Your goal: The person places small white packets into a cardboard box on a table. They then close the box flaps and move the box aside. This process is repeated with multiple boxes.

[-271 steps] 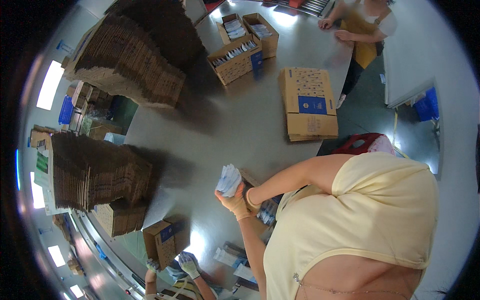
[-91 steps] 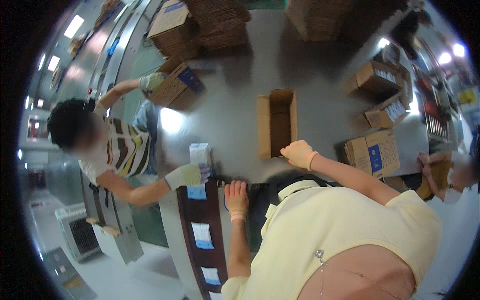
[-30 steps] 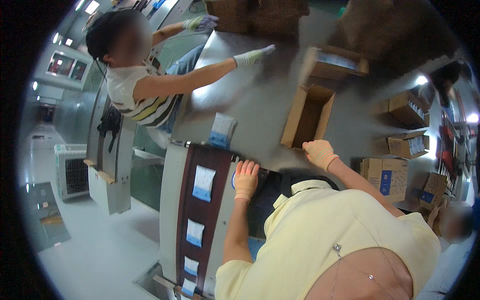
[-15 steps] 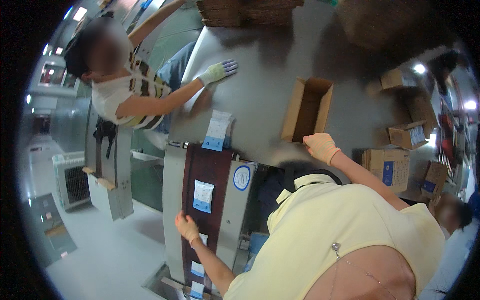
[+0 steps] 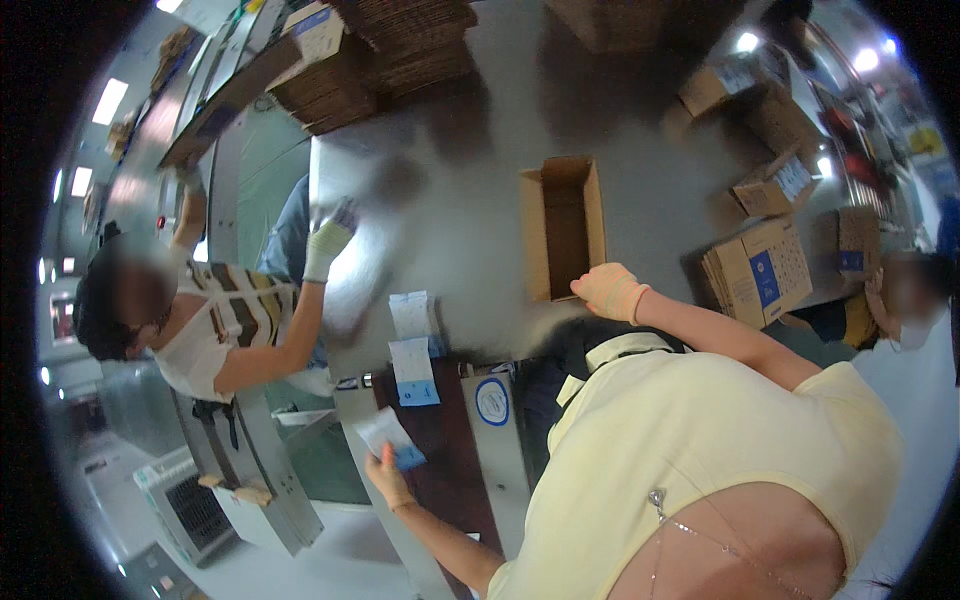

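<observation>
My left hand (image 5: 390, 481), in a thin knitted glove, pinches a white and blue packet (image 5: 390, 434) over the left side of the dark conveyor belt (image 5: 447, 455). Just beyond it, a second packet (image 5: 415, 373) lies at the belt's far end, overlapping another packet (image 5: 412, 314) on the metal table (image 5: 470, 230). My right hand (image 5: 610, 293), gloved too, is closed on the near edge of an open cardboard box (image 5: 596, 215). That box rests on the table with its opening up, and no contents show inside.
Across to the left, a co-worker's gloved hand (image 5: 328, 248) is at the table edge; their other hand holds a flat cardboard sheet (image 5: 235, 105). Stacked flat cartons (image 5: 415, 50) stand at the back. Several boxes (image 5: 765, 275) sit on the right, near another person.
My left hand has moved forward along the belt and now grips a packet. My right hand stays on the box. The co-worker's hand has drawn back toward the table edge. The view has shifted.
</observation>
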`<state>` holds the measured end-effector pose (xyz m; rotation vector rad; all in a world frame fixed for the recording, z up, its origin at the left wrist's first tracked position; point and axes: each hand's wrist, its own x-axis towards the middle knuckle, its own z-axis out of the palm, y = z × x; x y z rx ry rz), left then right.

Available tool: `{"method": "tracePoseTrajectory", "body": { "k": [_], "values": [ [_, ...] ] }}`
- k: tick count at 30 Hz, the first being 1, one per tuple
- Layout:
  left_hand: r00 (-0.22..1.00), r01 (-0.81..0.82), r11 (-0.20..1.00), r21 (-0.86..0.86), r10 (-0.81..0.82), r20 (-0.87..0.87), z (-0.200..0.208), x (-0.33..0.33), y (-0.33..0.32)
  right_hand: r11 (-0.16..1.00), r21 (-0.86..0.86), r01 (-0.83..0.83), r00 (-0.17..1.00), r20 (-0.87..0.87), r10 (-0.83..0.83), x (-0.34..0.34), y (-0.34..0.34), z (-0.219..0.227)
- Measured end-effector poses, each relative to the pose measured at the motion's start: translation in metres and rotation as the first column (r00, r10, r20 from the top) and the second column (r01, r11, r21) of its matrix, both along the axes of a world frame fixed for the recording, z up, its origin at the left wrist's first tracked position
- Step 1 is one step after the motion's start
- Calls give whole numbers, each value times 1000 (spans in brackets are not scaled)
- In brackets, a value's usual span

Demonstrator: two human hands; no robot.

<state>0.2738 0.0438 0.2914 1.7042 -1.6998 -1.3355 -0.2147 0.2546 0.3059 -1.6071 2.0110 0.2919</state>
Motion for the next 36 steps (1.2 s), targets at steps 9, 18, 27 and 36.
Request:
{"method": "tracePoseTrajectory", "body": {
  "k": [9, 18, 27, 36],
  "values": [
    [949, 303, 911, 281, -316, 2, -92, -177, -112, 999, -37, 39, 999, 36, -38, 6, -8, -4],
    [323, 919, 381, -104, -575, 751, -69, -342, -13, 991, -104, 82, 996, 30, -79, -7, 21, -13],
    [552, 799, 598, -58, -692, 466, -122, -410, 18, 987, -150, -63, 998, -24, 60, -17, 21, -16],
    [428, 753, 591, -289, -774, -468, 43, -427, 4, 977, -202, -67, 996, 39, 76, -17, 22, -11]
  ]
}}
